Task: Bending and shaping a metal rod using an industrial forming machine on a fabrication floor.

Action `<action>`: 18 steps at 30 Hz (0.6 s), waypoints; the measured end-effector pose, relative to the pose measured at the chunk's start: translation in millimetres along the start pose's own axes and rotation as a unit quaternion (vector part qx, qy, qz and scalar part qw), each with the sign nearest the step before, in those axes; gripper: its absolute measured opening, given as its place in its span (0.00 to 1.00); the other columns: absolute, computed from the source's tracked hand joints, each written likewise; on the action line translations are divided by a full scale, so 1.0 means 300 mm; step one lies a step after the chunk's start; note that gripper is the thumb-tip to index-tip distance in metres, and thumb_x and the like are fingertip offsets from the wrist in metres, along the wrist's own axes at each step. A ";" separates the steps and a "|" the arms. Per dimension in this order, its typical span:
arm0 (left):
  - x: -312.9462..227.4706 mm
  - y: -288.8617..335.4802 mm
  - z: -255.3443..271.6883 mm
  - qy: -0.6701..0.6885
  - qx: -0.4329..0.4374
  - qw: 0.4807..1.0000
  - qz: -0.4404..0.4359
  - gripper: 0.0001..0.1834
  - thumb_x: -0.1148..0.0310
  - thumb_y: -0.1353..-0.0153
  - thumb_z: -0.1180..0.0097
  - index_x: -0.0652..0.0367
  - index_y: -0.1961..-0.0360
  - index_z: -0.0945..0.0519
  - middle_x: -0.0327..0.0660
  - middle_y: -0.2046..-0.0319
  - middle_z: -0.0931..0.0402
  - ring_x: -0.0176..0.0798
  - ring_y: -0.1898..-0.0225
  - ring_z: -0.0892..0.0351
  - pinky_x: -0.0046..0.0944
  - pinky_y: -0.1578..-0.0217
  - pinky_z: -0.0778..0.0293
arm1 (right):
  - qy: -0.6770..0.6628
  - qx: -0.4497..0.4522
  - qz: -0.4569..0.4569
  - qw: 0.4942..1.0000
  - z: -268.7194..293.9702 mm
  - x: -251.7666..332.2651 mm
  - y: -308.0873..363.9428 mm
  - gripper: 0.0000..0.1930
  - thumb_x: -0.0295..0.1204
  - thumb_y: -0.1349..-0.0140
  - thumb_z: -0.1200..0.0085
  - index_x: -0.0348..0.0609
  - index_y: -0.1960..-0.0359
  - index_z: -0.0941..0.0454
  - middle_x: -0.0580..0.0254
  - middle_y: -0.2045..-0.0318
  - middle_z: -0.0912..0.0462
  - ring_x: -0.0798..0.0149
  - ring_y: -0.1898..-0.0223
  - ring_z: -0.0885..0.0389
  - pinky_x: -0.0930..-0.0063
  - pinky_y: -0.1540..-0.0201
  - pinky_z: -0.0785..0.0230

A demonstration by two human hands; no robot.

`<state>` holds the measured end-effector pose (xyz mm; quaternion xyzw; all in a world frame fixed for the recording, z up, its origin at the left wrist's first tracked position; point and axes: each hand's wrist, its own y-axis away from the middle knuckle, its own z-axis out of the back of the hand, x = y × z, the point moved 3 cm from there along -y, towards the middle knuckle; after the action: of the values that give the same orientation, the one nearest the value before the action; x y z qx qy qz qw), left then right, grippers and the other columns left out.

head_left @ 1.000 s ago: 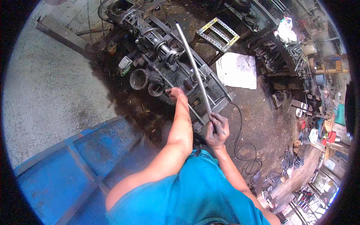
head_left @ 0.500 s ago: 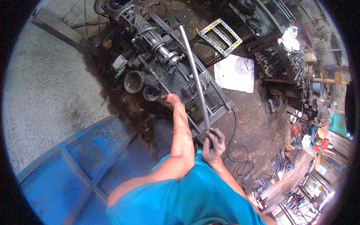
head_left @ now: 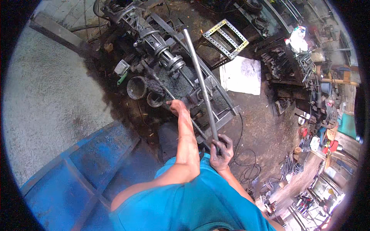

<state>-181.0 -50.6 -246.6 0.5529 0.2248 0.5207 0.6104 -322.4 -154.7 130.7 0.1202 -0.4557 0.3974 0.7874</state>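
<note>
At centre, a steel pipe (head_left: 202, 84) is being gripped only near its lower end by the right hand's (head_left: 221, 154) curled fingers, so tipping is being risked; a thin rod (head_left: 198, 129) is being clasped by the left hand (head_left: 177, 107).

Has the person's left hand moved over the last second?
No, not noticeably in any direction: judged against the small round container, the left hand stays just to its right, on the rod.
</note>
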 end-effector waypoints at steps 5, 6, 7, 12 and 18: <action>0.000 0.024 -0.022 0.009 -0.015 1.000 -0.001 0.33 0.52 0.41 0.44 0.64 0.41 0.29 0.40 0.55 0.21 0.35 0.66 0.18 0.42 0.72 0.21 | 0.018 0.001 -0.003 1.000 0.001 -0.010 0.002 0.16 0.19 0.51 0.42 0.37 0.58 0.23 0.47 0.56 0.23 0.51 0.57 0.21 0.65 0.59 0.26; -0.006 0.027 -0.021 0.010 -0.019 1.000 -0.002 0.33 0.52 0.41 0.44 0.64 0.41 0.29 0.40 0.54 0.21 0.34 0.66 0.18 0.42 0.72 0.21 | 0.025 0.003 -0.029 0.999 0.001 -0.018 0.004 0.17 0.19 0.50 0.42 0.36 0.56 0.24 0.46 0.55 0.23 0.52 0.57 0.21 0.67 0.61 0.25; -0.005 0.032 -0.027 0.012 -0.023 1.000 -0.002 0.33 0.52 0.41 0.44 0.64 0.41 0.29 0.40 0.54 0.21 0.34 0.65 0.18 0.42 0.72 0.21 | 0.025 0.005 -0.026 0.999 0.001 -0.020 0.005 0.17 0.19 0.50 0.42 0.36 0.56 0.24 0.46 0.55 0.23 0.52 0.57 0.21 0.67 0.61 0.25; 0.002 0.044 -0.038 0.017 -0.031 0.999 -0.002 0.34 0.51 0.43 0.42 0.63 0.41 0.29 0.41 0.53 0.22 0.34 0.64 0.18 0.41 0.72 0.21 | 0.032 0.022 -0.042 0.998 -0.001 -0.030 0.007 0.19 0.21 0.49 0.41 0.34 0.53 0.26 0.46 0.57 0.22 0.53 0.60 0.20 0.68 0.63 0.25; 0.026 0.042 -0.023 0.020 -0.034 0.999 0.009 0.35 0.50 0.45 0.40 0.61 0.41 0.28 0.42 0.51 0.22 0.34 0.62 0.18 0.40 0.72 0.21 | 0.031 0.026 -0.064 0.997 0.003 -0.028 0.004 0.20 0.22 0.50 0.40 0.34 0.53 0.25 0.47 0.61 0.21 0.56 0.64 0.20 0.68 0.61 0.27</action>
<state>-189.0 -42.5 -234.9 0.5230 0.2143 0.5446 0.6196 -326.2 -158.8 124.1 0.1570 -0.4117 0.3613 0.8218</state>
